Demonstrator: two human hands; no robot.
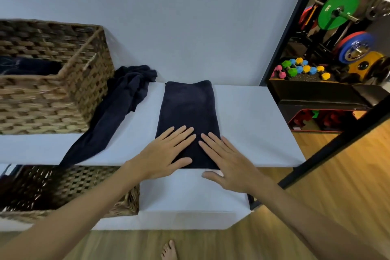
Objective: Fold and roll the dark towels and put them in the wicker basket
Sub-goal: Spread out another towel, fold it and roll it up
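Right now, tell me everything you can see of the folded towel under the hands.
The folded towel is dark navy, soft terry-like cloth, folded into a long narrow strip. It lies flat on the white table, running from the near edge to the far edge by the wall. Not yet rolled. The left hand and right hand both press flat on its near end, fingers straight. It lies apart from the loose towel to its left.
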